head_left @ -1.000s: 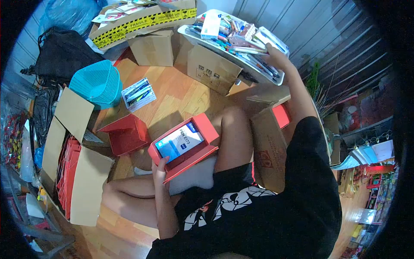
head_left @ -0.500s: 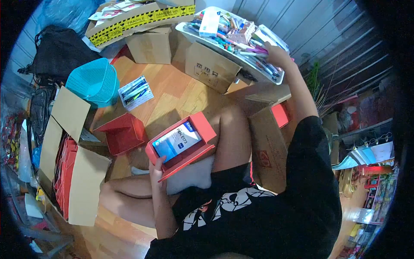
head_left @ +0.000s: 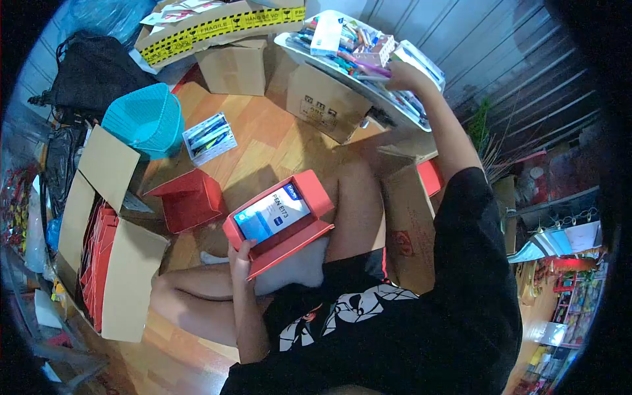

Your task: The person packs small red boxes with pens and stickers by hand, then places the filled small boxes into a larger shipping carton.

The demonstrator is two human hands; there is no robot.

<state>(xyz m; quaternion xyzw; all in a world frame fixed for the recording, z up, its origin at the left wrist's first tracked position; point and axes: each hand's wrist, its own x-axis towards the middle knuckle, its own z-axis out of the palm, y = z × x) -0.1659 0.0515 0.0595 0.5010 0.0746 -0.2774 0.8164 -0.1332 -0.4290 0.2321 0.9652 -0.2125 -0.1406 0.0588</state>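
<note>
My left hand (head_left: 241,258) grips the near left corner of an open red cardboard box (head_left: 289,249), its thumb over the edge. Inside the box lies a blue and white pen pack (head_left: 272,213) printed "PEN E173". My right hand (head_left: 405,77) is over a white tray (head_left: 413,121) heaped with loose pens. Its fingers are closed on a purple pen (head_left: 372,68) that points left; the fingertips are partly hidden. Close by in the tray are a pink patterned box (head_left: 376,54) and a white and blue pack (head_left: 326,34).
A second open red box (head_left: 191,203) stands on the floor beside a small box of pens (head_left: 210,139) and a turquoise basket (head_left: 143,122). On the left, a carton (head_left: 135,283) holds folded red boxes. Another carton (head_left: 409,230) stands by my right knee.
My right hand has shifted left within the tray, and the purple pen now sticks out from its fingers. My left hand and the red box have hardly moved.
</note>
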